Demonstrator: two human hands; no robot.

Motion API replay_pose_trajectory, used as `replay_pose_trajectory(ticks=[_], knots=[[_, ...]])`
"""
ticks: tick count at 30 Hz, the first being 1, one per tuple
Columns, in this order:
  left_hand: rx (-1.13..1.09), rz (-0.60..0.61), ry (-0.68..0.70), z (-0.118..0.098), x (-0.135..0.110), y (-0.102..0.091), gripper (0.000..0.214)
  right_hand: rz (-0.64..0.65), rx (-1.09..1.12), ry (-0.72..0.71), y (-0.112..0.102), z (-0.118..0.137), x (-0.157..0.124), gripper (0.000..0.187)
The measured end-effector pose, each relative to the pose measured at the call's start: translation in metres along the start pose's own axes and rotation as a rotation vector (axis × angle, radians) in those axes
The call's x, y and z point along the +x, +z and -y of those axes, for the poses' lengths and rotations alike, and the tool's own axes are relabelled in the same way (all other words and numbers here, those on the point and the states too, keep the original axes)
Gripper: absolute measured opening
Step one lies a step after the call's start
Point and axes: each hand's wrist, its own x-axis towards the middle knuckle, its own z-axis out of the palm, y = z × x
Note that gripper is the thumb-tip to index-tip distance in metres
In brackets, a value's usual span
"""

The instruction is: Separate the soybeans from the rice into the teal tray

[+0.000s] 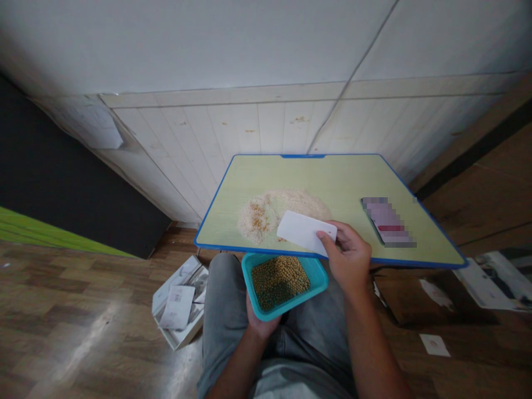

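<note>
Green board [332, 177] holds rice pile [282, 216]; R hand [349, 255] pinches white card [303, 233], L hand [260, 321] cups teal tray [316, 271], beans [280, 282] remaining inside.

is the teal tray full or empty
Not empty: the teal tray holds green and tan seeds across its floor, below the rim. It rests on the left hand.
</note>
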Motion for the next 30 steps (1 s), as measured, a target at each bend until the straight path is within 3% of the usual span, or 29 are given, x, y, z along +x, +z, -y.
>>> replay_pose_trajectory(ticks=[9, 22, 30], knots=[[-0.020, 0.012, 0.003, 0.0002, 0.0014, 0.0048, 0.057, 0.052, 0.034, -0.020, -0.0002, -0.0019, -0.0018, 0.019], [-0.030, 0.121, -0.008, -0.0011, 0.0045, 0.0001, 0.063, 0.072, 0.094, 0.025, -0.0005, -0.0030, -0.0007, 0.019], [-0.045, 0.128, -0.016, -0.0013, 0.0058, -0.0002, 0.061, 0.042, 0.092, 0.021, 0.0007, -0.0036, -0.0010, 0.019]])
